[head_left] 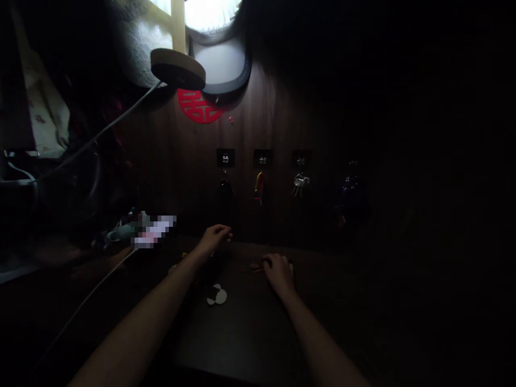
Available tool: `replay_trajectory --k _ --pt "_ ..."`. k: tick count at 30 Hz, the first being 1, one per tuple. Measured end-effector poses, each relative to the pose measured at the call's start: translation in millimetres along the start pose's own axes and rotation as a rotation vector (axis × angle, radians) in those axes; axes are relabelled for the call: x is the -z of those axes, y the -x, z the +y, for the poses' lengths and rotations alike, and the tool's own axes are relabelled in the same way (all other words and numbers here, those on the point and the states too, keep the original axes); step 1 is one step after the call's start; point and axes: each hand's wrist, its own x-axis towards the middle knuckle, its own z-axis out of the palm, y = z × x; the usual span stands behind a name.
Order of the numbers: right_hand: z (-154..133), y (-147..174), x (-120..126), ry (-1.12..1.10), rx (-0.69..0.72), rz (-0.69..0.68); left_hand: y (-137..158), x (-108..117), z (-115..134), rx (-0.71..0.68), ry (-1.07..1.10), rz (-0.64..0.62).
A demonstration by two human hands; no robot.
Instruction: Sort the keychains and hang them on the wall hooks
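Note:
My left hand (pixel 216 236) is raised over the back of the dark table, its fingers pinched together. Whatever they grip is too small and dim to make out. Lower and to the right, my right hand (pixel 279 271) rests palm down on the table with its fingers bent and somewhat apart. Small brown pieces (pixel 256 267) lie right beside its thumb side; the light is too poor to name them. Between my forearms is a white rounded flat piece (pixel 220 296) with a dark patch on it.
Behind the table, a dark wooden panel carries hooks with a bunch of keys (pixel 300 184), a red and yellow strap (pixel 260 185) and dark hanging items. A lamp base (pixel 178 70) stands upper left, trailing a white cable (pixel 121 117). A blurred-out lit rectangle (pixel 155 232) lies left.

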Motion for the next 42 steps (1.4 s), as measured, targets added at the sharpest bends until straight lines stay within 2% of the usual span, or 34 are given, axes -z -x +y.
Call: replay_trajectory --k 4,8,11,14,20,23,27,29,35,42 --pt "-0.8 0.2 0.4 0.004 0.000 -0.008 8.6 13.4 -25.6 -0.085 -0.267 0.105" --pt "-0.3 -0.2 -1.0 0.005 -0.003 -0.005 20.6 14.4 -43.5 -0.179 -0.452 0.162" --pt "1.0 -1.3 -2.8 0.006 -0.001 -0.002 33.3 8.7 -51.7 -0.258 -0.693 0.151" --pt "2.0 -2.2 -3.9 0.009 0.007 -0.001 46.1 2.3 -55.4 -0.259 -0.861 0.094" --pt "1.7 -1.5 -3.4 0.021 0.017 -0.011 60.5 -1.5 -52.7 -0.367 -1.005 -0.012" --pt "1.6 -0.8 -3.6 0.019 0.026 -0.015 59.4 2.5 -52.9 -0.399 -1.057 0.050" --pt "1.9 -1.0 -4.3 0.022 0.031 -0.019 55.0 11.8 -55.1 -0.323 -1.172 0.266" --pt "2.1 -1.3 -4.5 0.026 0.028 -0.021 53.8 15.5 -55.8 -0.242 -1.235 0.314" --pt "1.4 -0.1 -3.0 0.015 0.031 -0.024 52.9 16.3 -54.3 -0.120 -1.282 0.317" --pt "-0.1 1.5 -0.7 -0.005 0.027 -0.022 57.1 16.1 -49.4 -0.167 -1.287 0.273"
